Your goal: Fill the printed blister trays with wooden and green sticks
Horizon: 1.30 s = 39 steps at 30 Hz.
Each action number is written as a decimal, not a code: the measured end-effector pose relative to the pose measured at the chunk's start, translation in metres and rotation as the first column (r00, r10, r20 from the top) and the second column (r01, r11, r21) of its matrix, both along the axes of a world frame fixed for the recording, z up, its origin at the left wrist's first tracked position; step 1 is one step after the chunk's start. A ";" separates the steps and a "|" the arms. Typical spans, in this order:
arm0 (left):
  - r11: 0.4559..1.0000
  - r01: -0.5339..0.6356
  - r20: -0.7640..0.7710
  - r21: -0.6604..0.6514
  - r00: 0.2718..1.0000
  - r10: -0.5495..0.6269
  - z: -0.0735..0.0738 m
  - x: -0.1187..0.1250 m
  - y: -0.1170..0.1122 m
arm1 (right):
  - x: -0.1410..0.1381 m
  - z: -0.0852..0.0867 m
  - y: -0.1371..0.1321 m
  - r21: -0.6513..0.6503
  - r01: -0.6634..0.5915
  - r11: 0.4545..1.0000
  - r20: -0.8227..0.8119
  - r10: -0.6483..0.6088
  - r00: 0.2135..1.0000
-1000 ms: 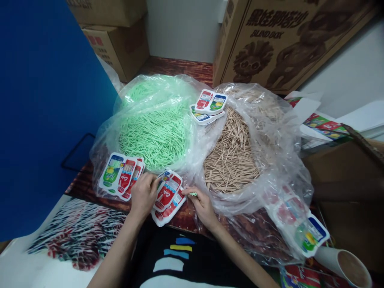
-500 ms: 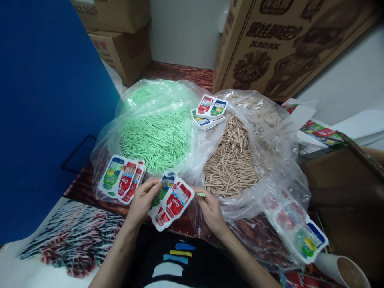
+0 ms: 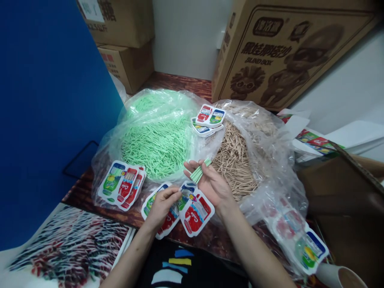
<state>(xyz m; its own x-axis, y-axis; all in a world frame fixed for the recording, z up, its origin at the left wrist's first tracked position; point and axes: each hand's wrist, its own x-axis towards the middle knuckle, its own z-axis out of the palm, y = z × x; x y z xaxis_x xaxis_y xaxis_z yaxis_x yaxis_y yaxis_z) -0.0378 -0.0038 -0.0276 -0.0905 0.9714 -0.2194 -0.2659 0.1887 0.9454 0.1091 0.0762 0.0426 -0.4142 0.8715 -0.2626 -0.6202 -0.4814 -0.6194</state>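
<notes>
- Cola card (image 3: 196, 214) sits near the table's front edge, its upper corner pinched narrowly by the left hand (image 3: 163, 203), overlapping another card (image 3: 170, 221).
- Right hand (image 3: 215, 187), palm up, holds green sticks (image 3: 199, 172) across loosely spread fingers.
- Handling sticks beside the card seems the step; the next move calls for keeping them bunched.
- Against half a second ago, the right hand is higher and more open.

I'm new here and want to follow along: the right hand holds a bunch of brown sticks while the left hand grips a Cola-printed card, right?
Not quite: the head view shows green sticks, not brown ones, in the right hand. The left hand does grip a Cola-printed card.
</notes>
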 end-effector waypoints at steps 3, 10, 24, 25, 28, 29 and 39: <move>0.998 -0.025 0.102 -0.056 0.994 0.030 -0.002 0.002 0.000 | 0.000 -0.001 -0.001 -0.009 -0.023 1.000 0.022 0.023 1.000; 0.992 -0.098 0.239 -0.075 0.964 0.113 -0.003 0.007 0.005 | 0.012 0.017 -0.012 0.116 -0.419 0.901 0.398 0.344 0.851; 0.992 0.125 0.160 -0.013 0.980 -0.122 0.014 0.001 0.010 | 0.026 0.024 -0.035 0.543 -0.619 0.568 0.839 -0.393 0.376; 0.975 0.218 0.121 -0.032 0.970 -0.213 0.016 -0.003 0.009 | 0.026 0.024 -0.037 0.553 -0.626 0.550 0.832 -0.394 0.390; 0.898 0.427 -0.024 -0.104 0.902 -0.432 0.019 -0.014 0.005 | 0.025 0.021 -0.046 0.559 -0.630 0.539 0.829 -0.352 0.435; 0.884 0.451 -0.075 -0.121 0.884 -0.461 0.020 -0.016 0.005 | 0.025 0.018 -0.049 0.552 -0.615 0.563 0.834 -0.347 0.430; 0.970 0.242 -0.366 -0.034 0.900 -0.237 0.025 0.004 0.003 | 0.031 -0.030 -0.064 0.530 -0.524 0.666 0.825 -0.548 0.138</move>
